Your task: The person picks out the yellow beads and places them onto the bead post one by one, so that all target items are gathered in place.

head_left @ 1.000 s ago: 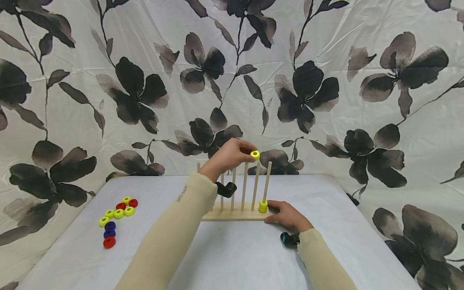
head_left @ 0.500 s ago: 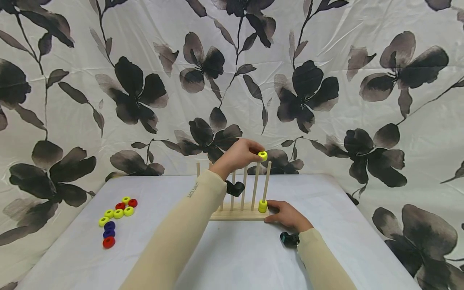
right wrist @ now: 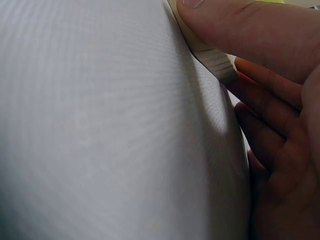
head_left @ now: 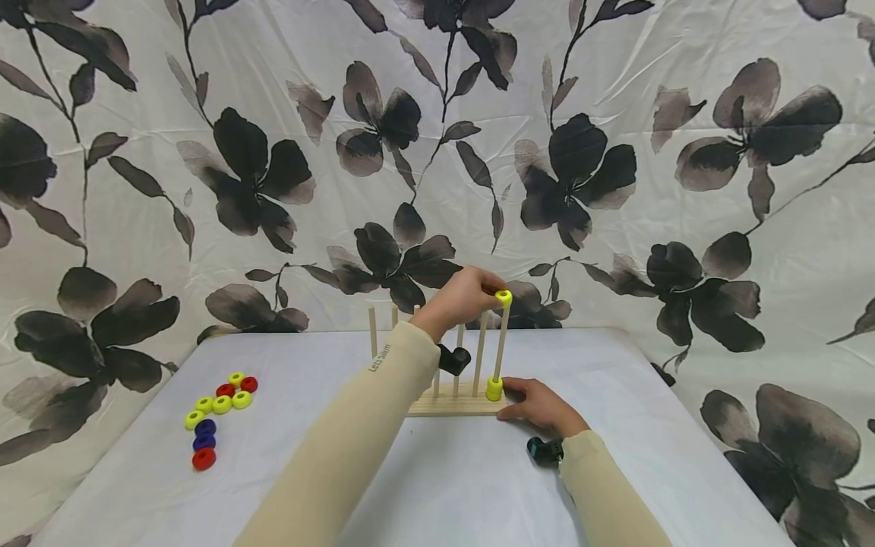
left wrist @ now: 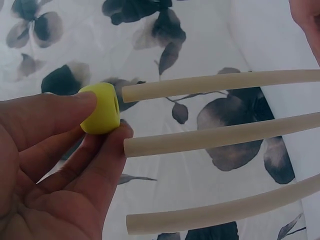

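My left hand [head_left: 465, 298] pinches a yellow ring bead [head_left: 503, 298] between thumb and fingers at the top of the rightmost wooden peg [head_left: 501, 342]. In the left wrist view the bead [left wrist: 102, 109] sits just off a peg's tip, its hole turned toward the peg. Lower down, yellow beads [head_left: 494, 389] are stacked at the foot of that rightmost peg. My right hand [head_left: 543, 406] holds the right end of the pegged wooden base [head_left: 454, 406], thumb in front and fingers behind. The right wrist view shows the base's corner [right wrist: 220, 65] between thumb and fingers.
Loose beads lie on the white-covered table [head_left: 437, 486] at the left: several yellow ones [head_left: 222, 404], red ones [head_left: 203, 459] and blue ones [head_left: 205, 427]. Other upright pegs [head_left: 481, 353] rise from the base. A floral cloth [head_left: 581, 182] hangs behind the table.
My left hand has carried the yellow bead to the right, past the neighbouring peg, to the top of the rightmost peg. My right hand has stayed at the base's end.
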A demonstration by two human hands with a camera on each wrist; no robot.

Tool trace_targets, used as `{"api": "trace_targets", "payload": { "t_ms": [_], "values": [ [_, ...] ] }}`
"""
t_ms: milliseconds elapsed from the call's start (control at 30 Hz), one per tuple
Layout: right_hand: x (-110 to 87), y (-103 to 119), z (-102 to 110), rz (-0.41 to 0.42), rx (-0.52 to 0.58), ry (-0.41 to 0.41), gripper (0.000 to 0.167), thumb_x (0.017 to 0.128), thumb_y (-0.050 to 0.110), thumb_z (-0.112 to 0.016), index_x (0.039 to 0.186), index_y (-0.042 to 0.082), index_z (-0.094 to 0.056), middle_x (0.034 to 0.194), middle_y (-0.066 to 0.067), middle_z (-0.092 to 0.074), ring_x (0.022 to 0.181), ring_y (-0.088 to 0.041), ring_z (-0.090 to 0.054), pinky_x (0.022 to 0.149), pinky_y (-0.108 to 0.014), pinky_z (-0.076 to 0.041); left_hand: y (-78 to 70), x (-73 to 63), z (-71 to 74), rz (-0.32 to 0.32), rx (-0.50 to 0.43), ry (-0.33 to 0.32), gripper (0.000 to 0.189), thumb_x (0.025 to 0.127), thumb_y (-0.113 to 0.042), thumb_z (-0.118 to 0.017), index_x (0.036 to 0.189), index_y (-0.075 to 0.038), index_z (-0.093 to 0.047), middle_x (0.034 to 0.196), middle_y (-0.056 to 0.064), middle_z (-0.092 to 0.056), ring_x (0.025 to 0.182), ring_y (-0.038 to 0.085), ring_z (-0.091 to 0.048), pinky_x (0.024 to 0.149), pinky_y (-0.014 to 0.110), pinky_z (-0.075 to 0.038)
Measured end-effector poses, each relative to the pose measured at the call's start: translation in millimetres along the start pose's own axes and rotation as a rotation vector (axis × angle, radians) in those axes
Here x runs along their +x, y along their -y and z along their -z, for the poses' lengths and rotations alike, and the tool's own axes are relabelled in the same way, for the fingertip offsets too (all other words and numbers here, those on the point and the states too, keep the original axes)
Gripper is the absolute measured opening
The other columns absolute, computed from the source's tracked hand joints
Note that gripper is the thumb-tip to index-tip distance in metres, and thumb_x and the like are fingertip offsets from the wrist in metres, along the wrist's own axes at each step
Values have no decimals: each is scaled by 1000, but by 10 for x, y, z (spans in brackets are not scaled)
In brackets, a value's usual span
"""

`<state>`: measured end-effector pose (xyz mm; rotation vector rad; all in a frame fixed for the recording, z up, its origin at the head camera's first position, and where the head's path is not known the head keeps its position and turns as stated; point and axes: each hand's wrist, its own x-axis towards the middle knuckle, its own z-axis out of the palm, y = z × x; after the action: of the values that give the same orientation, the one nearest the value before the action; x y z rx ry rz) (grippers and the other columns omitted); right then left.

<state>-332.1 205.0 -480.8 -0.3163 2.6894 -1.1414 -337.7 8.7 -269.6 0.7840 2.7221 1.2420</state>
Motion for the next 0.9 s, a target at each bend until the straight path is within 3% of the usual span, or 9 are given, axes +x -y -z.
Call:
{"api": "trace_targets", "payload": {
  "t_ms": [900],
  "values": [
    [-7, 9, -7, -22, -1, -7, 74, 73, 34, -84, 140, 19, -53, 147, -6, -49, 140, -31, -39, 115, -55, -30, -53, 41, -72, -42, 100, 35, 34, 92, -8, -63, 126, -3, -64, 117, 10, -68, 105, 19, -65, 89, 29, -55]
  ]
}}
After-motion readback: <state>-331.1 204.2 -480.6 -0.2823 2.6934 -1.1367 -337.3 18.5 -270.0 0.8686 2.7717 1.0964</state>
